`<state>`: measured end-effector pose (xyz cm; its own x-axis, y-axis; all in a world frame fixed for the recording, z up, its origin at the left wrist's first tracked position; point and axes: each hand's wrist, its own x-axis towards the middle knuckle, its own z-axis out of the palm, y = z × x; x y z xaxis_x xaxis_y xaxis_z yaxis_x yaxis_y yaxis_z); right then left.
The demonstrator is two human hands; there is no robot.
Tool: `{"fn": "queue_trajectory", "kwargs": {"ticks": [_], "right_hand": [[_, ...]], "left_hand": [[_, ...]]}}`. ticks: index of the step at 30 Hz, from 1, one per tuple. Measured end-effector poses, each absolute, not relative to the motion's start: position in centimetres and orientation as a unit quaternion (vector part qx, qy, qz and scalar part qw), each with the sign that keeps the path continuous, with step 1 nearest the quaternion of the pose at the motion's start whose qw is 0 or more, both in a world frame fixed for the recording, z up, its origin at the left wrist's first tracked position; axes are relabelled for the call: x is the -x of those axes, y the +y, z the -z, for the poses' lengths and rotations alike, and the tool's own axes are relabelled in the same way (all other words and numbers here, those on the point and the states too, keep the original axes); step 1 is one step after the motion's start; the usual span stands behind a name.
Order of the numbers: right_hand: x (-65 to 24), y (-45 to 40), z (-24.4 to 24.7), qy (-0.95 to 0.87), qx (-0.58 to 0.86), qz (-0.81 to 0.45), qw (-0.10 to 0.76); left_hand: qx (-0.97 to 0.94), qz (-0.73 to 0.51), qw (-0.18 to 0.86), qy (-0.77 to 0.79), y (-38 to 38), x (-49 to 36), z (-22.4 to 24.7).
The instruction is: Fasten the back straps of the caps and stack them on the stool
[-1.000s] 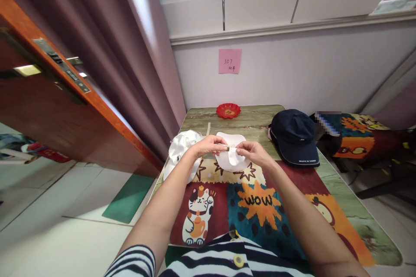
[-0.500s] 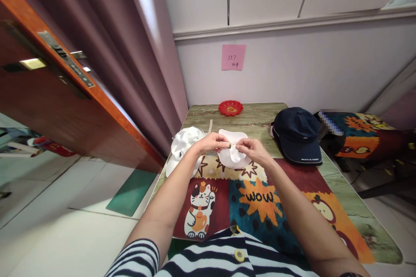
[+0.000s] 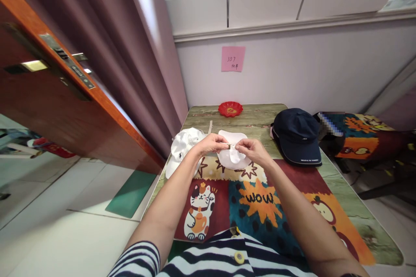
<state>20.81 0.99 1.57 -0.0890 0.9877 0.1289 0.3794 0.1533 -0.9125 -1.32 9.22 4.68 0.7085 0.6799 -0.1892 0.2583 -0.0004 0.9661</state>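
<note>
My left hand (image 3: 212,143) and my right hand (image 3: 251,149) are close together above the table, fingers pinched. Between them a thin white strap (image 3: 232,144) with a small brass-coloured buckle runs from one set of fingertips to the other. Right behind and below the fingertips lies a pale, wavy-edged white piece (image 3: 234,163), perhaps a cap; its kind is unclear. A white cap (image 3: 183,145) with a small dark emblem rests beside my left hand, its brim toward me. To the right of my right hand sits a navy cap (image 3: 297,132) with lettering along its brim.
A red scalloped dish (image 3: 230,109) stands at the back of the table (image 3: 260,114). A patterned mat (image 3: 214,192) covers the near part. An open wooden door (image 3: 74,99) and a curtain (image 3: 152,56) are on the left. A pink note (image 3: 233,59) is on the wall.
The fingers have shifted very slightly around the strap, and a bit more of the buckle shows. The caps and the dish stay in place.
</note>
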Motion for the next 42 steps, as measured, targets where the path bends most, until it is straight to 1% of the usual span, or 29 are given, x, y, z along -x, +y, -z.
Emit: {"fn": "queue_trajectory", "kwargs": {"ticks": [6,9,12,14,16,18,19,21,24,27,29,32,34,36,39,42], "right_hand": [[-20.9,1.0,-1.4,-0.643,0.528,-0.377,0.407],[-22.1,1.0,-1.1,-0.632,0.535,-0.363,0.427],[-24.6,1.2,-0.5,-0.605,0.567,-0.324,0.456],[-26.3,1.3,0.2,-0.608,0.592,-0.276,0.452],[-27.6,1.3,0.8,-0.638,0.615,-0.213,0.413],[-28.3,1.4,1.4,-0.679,0.63,-0.156,0.342],[-28.4,1.4,1.7,-0.699,0.632,-0.137,0.304],[-28.1,1.4,2.2,-0.731,0.625,-0.122,0.245],[-27.2,1.4,2.8,-0.755,0.603,-0.135,0.218],[-26.4,1.4,2.4,-0.754,0.588,-0.171,0.24],[-26.3,1.2,1.3,-0.745,0.561,-0.216,0.289],[-26.6,0.8,-1.4,-0.709,0.492,-0.329,0.384],[-26.7,0.6,-3.2,-0.658,0.454,-0.417,0.433],[-26.2,0.5,-4.4,-0.596,0.441,-0.477,0.471],[-24.3,0.5,-4.8,-0.52,0.449,-0.505,0.523],[-21.9,0.0,-3.8,-0.473,0.439,-0.545,0.535]], "left_hand": [[-0.695,-0.174,0.608,0.342,8.9,1.3,-4.6],[-0.705,-0.168,0.591,0.354,8.6,1.7,-5.2],[-0.715,-0.172,0.556,0.387,8.6,2.9,-5.9],[-0.739,-0.194,0.499,0.408,9.1,3.9,-6.1],[-0.777,-0.22,0.412,0.421,9.7,4.6,-5.8],[-0.812,-0.226,0.339,0.418,10.3,4.9,-5.0],[-0.826,-0.219,0.321,0.409,10.5,4.9,-4.6],[-0.845,-0.197,0.317,0.383,10.6,4.6,-3.6],[-0.855,-0.181,0.342,0.346,10.3,3.8,-2.5],[-0.836,-0.196,0.38,0.344,9.9,3.5,-2.6],[-0.806,-0.207,0.433,0.347,9.7,3.7,-3.4],[-0.734,-0.241,0.546,0.324,9.5,4.4,-5.6],[-0.668,-0.296,0.612,0.303,9.3,4.6,-7.0],[-0.586,-0.371,0.662,0.284,8.8,4.3,-7.7],[-0.469,-0.46,0.704,0.271,7.8,2.8,-6.9],[-0.407,-0.453,0.732,0.306,6.8,0.9,-4.3]]}}
